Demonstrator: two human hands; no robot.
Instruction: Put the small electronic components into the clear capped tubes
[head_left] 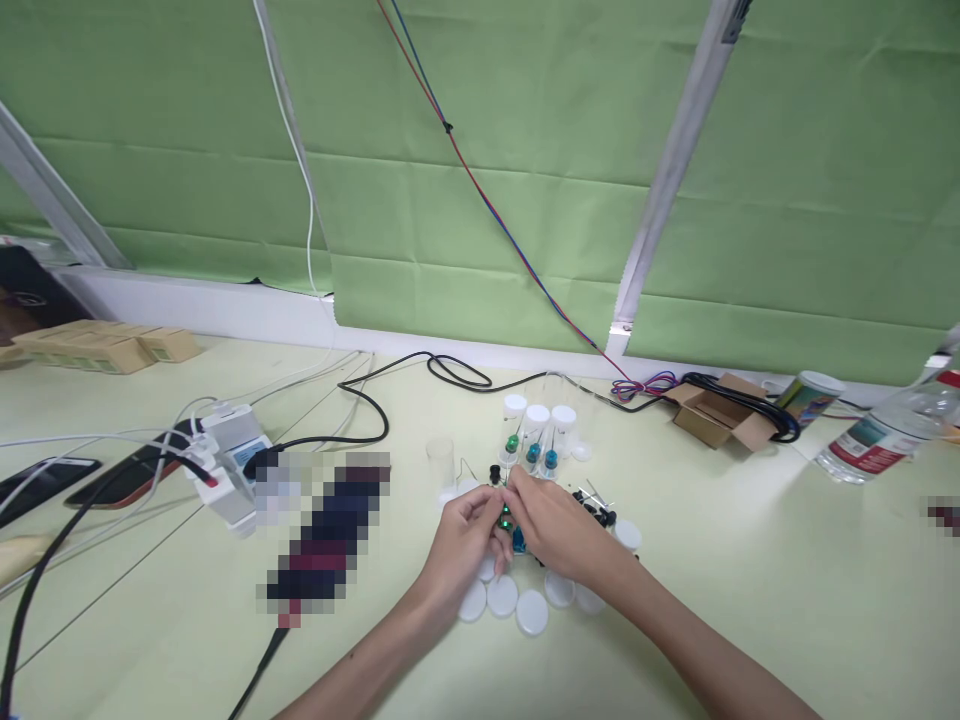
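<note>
Our forearms (694, 640) angled in, L hand (466, 535) against R hand (561, 525), fingers (481, 498) bunched, grip we couldn't tell, grn pc. (505, 524) between.

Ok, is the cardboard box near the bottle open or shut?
Open: the cardboard box has its flaps spread outward, exposing the inside.

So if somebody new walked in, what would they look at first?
Probably the big green sheets filling the top, with red and blue wires slanting down across them. Next, the left hand and right hand, close together below the middle, near small blue and green parts. Round white lids lie on the table just below.
</note>
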